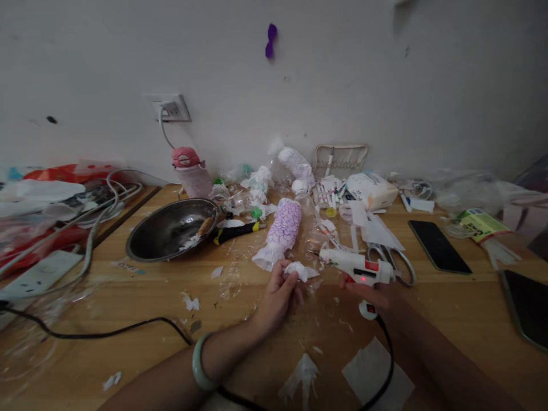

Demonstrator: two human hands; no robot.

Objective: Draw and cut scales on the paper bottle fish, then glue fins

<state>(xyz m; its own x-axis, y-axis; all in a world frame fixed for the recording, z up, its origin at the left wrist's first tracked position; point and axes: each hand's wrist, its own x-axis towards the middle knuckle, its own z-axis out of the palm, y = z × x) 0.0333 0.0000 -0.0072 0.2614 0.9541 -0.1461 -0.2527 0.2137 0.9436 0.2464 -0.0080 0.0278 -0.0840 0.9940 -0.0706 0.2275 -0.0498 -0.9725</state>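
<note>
Between the thumb and fingers of my left hand (279,297) is a small white crumpled paper piece (301,270). My right hand (370,294) is wrapped round the handle of a white hot glue gun (357,266), its red light lit and its nozzle pointing left toward the paper. Just beyond my left hand lies a fish-shaped body (285,225) with purple scales drawn on white and a flared tail end. A clear plastic bottle (309,220) lies to the right of it. The glue gun's black cord (387,348) hangs down from its handle.
A metal bowl (158,231) and a yellow-black cutter (240,231) sit left of centre. Scissors (405,265) and two phones (439,245) lie to the right. Behind stand a pink bottle (192,177), markers (329,191) and a tissue pack (371,191). Paper scraps dot the table (171,297).
</note>
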